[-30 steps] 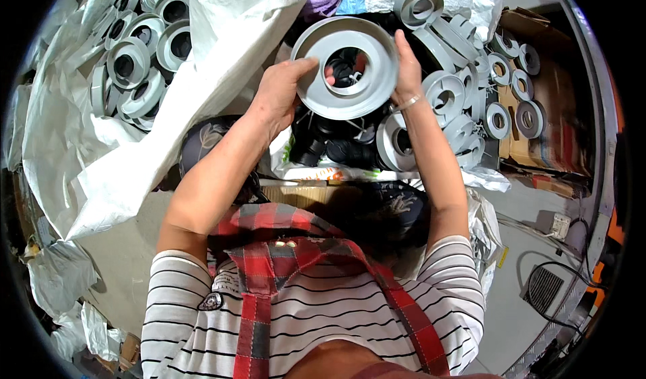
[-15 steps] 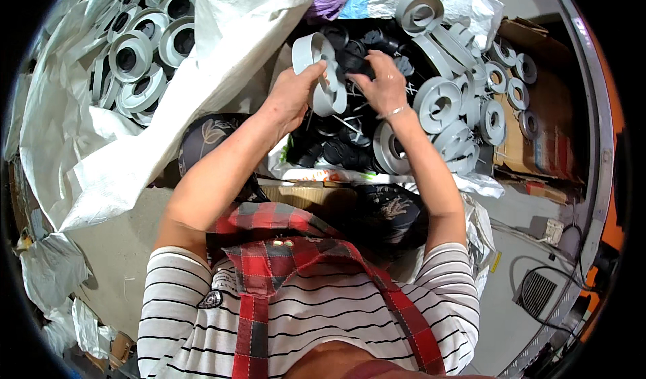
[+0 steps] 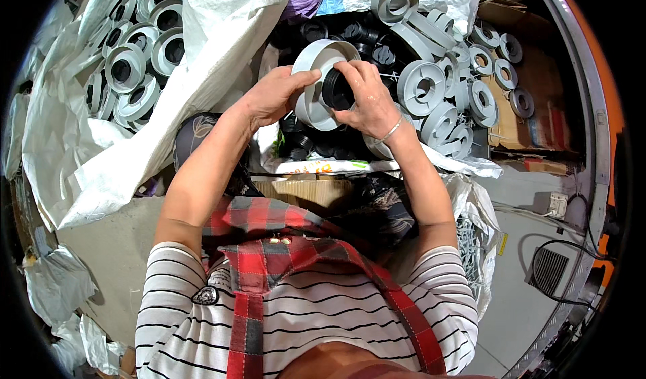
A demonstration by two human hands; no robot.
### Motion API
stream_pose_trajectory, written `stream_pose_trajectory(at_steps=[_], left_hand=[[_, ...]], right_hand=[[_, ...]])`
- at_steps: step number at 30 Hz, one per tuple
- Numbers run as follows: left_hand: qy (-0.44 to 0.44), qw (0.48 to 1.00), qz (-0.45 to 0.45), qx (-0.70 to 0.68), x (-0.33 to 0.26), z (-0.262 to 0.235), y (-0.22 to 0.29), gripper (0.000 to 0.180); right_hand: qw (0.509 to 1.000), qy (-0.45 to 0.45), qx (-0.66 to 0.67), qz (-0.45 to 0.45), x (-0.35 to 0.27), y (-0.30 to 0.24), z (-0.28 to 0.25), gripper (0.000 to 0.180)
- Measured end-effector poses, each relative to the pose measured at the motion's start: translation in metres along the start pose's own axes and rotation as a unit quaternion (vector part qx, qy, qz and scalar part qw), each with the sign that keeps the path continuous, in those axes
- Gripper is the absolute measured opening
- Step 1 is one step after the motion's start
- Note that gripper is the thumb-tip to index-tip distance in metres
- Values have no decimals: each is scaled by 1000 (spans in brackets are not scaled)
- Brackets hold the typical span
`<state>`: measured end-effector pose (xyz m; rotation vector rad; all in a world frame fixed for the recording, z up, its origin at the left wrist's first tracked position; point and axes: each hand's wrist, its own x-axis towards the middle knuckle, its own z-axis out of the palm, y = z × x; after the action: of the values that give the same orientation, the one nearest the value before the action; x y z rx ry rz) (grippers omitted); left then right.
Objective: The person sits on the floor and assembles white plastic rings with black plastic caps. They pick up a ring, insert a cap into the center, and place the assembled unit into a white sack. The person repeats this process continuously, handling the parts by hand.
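Your left hand [image 3: 272, 96] and right hand [image 3: 367, 99] meet just above the picture's centre, at about 12 o'clock from your chest, and both grips are clamped on parts held between them. Your left grip is closed on the grey flanged disc [image 3: 316, 83]: the thumb lies over its upper rim, the fingers wrap the edge at 9 o'clock, and the disc stands tilted on edge, its flat face turned toward your right hand. Your right grip is closed around the black ribbed ring [image 3: 336, 88], fingers curled over its top and the thumb under it. The ring sits at 3 o'clock of the disc's middle, pressed against the disc's face, so the two parts touch right between your palms. A thin bracelet [image 3: 390, 131] circles your right wrist.

Below and behind your hands, at 12 o'clock, lies a heap of black rings [image 3: 316, 143] in an open white sack. At 2 o'clock from your right hand a pile of grey discs [image 3: 444, 96] leans together, some on edge, some flat, with a brown cardboard box [image 3: 531, 110] beyond them at 3 o'clock. At 10 o'clock from your left hand a second white sack [image 3: 202, 56] holds more grey discs [image 3: 131, 62], well apart from your grips.
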<state>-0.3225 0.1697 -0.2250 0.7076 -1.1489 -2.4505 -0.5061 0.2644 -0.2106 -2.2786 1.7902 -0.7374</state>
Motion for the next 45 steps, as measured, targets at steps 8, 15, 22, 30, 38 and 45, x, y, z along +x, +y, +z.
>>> stream_pose_trajectory(at_steps=[8,15,22,30,38,45], left_hand=[[12,990,71,123,7,-8,-21,33],[60,957,151,241,1,8,-3,44],[368,588,511,507,-35,14,96,67],[238,853,410,221,16,23,55,67],[263,959,104,-22,71,-3,10,53],[369,929,32,13,71,-14,11,25]], right_hand=[[796,-51,420,432,3,13,15,59],[855,45,476,202,12,16,18,61],[962,54,143,227,84,121,20,73],[892,122,-42,434,156,296,50,116],[982,-63,159,-85,83,99,48,59],[976,-26,-47,213,137,149,123,90]])
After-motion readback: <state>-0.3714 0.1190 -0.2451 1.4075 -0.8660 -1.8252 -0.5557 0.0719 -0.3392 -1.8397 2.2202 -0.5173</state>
